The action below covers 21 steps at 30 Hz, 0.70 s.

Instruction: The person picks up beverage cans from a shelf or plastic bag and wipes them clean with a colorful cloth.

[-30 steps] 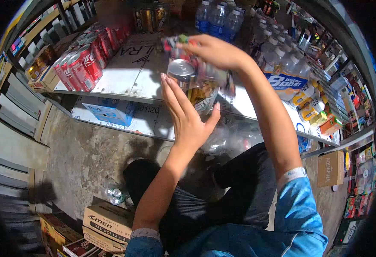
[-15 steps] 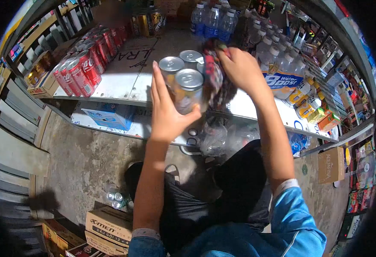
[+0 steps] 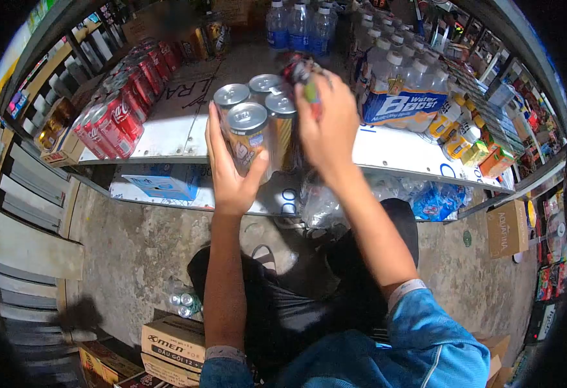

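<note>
Several gold drink cans with silver tops stand tightly grouped at the shelf's front edge. My left hand is wrapped round their near left side, thumb across the front can. In my right hand is a crumpled dark cloth with red and green patches, blurred by motion. The cloth is against the far right side of the can group, its lower part hidden behind my fingers.
Red cola cans stand in rows on the left of the shelf. Clear-capped bottles with a Water Boost wrap are at right, blue-labelled bottles behind. Below lie a blue box and plastic wrapping. Cartons sit on the floor.
The cans sit further left in view and show their gold sides more. My right hand with the cloth has moved left, close along the cans' right side.
</note>
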{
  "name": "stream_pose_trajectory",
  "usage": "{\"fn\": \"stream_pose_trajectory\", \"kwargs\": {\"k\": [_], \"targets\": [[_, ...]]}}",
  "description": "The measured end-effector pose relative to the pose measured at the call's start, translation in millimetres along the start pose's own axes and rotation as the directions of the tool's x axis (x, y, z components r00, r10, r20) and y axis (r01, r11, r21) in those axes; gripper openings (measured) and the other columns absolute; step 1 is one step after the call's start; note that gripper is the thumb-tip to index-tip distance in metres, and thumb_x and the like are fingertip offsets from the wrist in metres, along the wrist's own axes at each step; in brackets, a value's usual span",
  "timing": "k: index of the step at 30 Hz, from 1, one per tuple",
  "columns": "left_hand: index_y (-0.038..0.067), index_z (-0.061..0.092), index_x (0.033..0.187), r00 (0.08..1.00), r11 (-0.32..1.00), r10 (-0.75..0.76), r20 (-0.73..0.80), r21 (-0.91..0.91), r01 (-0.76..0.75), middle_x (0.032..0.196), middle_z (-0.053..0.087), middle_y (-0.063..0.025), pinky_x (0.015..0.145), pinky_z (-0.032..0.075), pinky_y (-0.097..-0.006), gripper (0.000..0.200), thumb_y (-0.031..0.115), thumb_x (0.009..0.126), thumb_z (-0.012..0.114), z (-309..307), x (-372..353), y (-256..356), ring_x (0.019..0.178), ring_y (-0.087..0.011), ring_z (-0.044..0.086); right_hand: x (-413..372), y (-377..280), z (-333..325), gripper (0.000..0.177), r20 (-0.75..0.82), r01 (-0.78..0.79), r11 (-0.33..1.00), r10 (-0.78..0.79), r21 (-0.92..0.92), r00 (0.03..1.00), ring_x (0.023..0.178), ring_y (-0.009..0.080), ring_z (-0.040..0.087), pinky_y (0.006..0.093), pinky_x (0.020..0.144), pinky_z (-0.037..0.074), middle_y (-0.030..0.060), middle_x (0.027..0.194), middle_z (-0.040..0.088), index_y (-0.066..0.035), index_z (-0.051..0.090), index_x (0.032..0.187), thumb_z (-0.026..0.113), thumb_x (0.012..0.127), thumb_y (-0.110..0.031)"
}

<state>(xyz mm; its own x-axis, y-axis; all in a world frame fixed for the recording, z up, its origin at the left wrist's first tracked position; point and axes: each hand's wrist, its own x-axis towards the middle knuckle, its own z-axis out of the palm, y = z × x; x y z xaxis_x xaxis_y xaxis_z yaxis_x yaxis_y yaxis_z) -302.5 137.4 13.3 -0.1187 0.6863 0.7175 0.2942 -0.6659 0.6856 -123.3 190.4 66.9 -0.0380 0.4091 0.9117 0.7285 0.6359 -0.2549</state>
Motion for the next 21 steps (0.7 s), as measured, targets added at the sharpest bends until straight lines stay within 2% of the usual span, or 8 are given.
{"fn": "stream_pose_trajectory", "kwargs": {"k": [1, 3, 5, 8, 12, 15, 18, 21], "targets": [[-0.003, 0.015, 0.165, 1.000, 1.000, 0.005, 0.002, 0.004, -0.005, 0.163, 0.029, -0.0277, 0.126, 0.023, -0.0476, 0.105, 0.032, 0.086, 0.076, 1, 1, -2, 0.152, -0.0406, 0.032, -4, -17, 1, 0.041, -0.036, 0.047, 0.998, -0.049, -0.041, 0.998, 0.114, 0.0403, 0.062, 0.0530, 0.106, 0.047, 0.0192, 0.125, 0.065, -0.007, 0.070, 0.115, 0.076, 0.084, -0.034], [-0.006, 0.020, 0.163, 0.992, 0.988, 0.104, -0.068, -0.109, -0.111, 0.165, 0.029, -0.0272, 0.127, 0.021, -0.0469, 0.096, 0.044, 0.093, 0.064, 1, 0, -4, 0.154, -0.0389, 0.030, -12, -41, -10, 0.049, 0.035, 0.237, 0.949, -0.250, 0.208, 0.968, 0.112, 0.0391, 0.063, 0.0531, 0.102, 0.049, 0.0184, 0.120, 0.065, -0.008, 0.071, 0.110, 0.077, 0.084, -0.049], [-0.005, 0.020, 0.164, 0.996, 0.992, 0.040, -0.076, -0.115, -0.049, 0.168, 0.028, -0.0204, 0.126, 0.023, -0.0453, 0.089, 0.047, 0.098, 0.049, 6, -1, -1, 0.153, -0.0314, 0.032, -8, -39, -15, 0.039, 0.003, 0.290, 0.923, -0.301, 0.253, 0.954, 0.103, 0.0365, 0.064, 0.0489, 0.091, 0.051, 0.0155, 0.109, 0.067, -0.008, 0.072, 0.102, 0.078, 0.085, -0.043], [-0.009, 0.032, 0.159, 0.973, 0.970, 0.177, -0.146, 0.191, -0.147, 0.167, 0.032, -0.0232, 0.126, 0.024, -0.0465, 0.075, 0.032, 0.097, 0.043, 3, 4, 22, 0.153, -0.0336, 0.034, 8, -15, -7, 0.018, -0.026, 0.070, 0.995, -0.068, 0.073, 0.997, 0.085, 0.0324, 0.060, 0.0425, 0.077, 0.049, 0.0098, 0.088, 0.062, -0.008, 0.069, 0.093, 0.079, 0.085, -0.021], [-0.011, 0.040, 0.154, 0.970, 0.923, 0.238, -0.045, 0.323, -0.211, 0.160, 0.043, -0.0272, 0.125, 0.026, -0.0458, 0.070, 0.034, 0.101, 0.037, 1, 6, 29, 0.149, -0.0378, 0.041, 24, -19, -5, 0.055, -0.046, -0.081, 0.962, 0.096, 0.260, 0.994, 0.104, 0.0414, 0.059, 0.0487, 0.093, 0.049, 0.0196, 0.123, 0.057, -0.005, 0.057, 0.138, 0.068, 0.084, -0.010], [-0.011, 0.042, 0.154, 0.978, 0.967, 0.175, -0.114, 0.207, -0.149, 0.158, 0.046, -0.0260, 0.124, 0.028, -0.0458, 0.071, 0.038, 0.104, 0.030, 7, 5, 26, 0.148, -0.0374, 0.043, 4, -52, 7, 0.039, 0.067, 0.204, 0.969, -0.215, 0.140, 0.974, 0.120, 0.0369, 0.062, 0.0484, 0.108, 0.047, 0.0171, 0.125, 0.065, -0.008, 0.069, 0.122, 0.071, 0.084, -0.018], [-0.011, 0.046, 0.150, 0.981, 0.975, 0.162, -0.105, 0.172, -0.142, 0.155, 0.050, -0.0249, 0.124, 0.030, -0.0454, 0.071, 0.040, 0.105, 0.025, 0, 5, 24, 0.147, -0.0368, 0.045, -2, -56, 3, 0.033, 0.074, 0.268, 0.924, -0.297, 0.274, 0.952, 0.121, 0.0311, 0.064, 0.0502, 0.112, 0.046, 0.0110, 0.126, 0.069, -0.009, 0.072, 0.119, 0.071, 0.088, -0.021], [-0.010, 0.047, 0.150, 0.979, 0.956, 0.194, -0.068, 0.235, -0.173, 0.154, 0.051, -0.0258, 0.124, 0.029, -0.0466, 0.067, 0.035, 0.104, 0.029, -2, 8, 23, 0.146, -0.0373, 0.046, 0, -2, 13, 0.019, -0.085, 0.287, 0.952, -0.278, 0.111, 0.957, 0.111, 0.0335, 0.065, 0.0491, 0.101, 0.048, 0.0117, 0.114, 0.070, -0.008, 0.072, 0.101, 0.071, 0.091, -0.024]]}}
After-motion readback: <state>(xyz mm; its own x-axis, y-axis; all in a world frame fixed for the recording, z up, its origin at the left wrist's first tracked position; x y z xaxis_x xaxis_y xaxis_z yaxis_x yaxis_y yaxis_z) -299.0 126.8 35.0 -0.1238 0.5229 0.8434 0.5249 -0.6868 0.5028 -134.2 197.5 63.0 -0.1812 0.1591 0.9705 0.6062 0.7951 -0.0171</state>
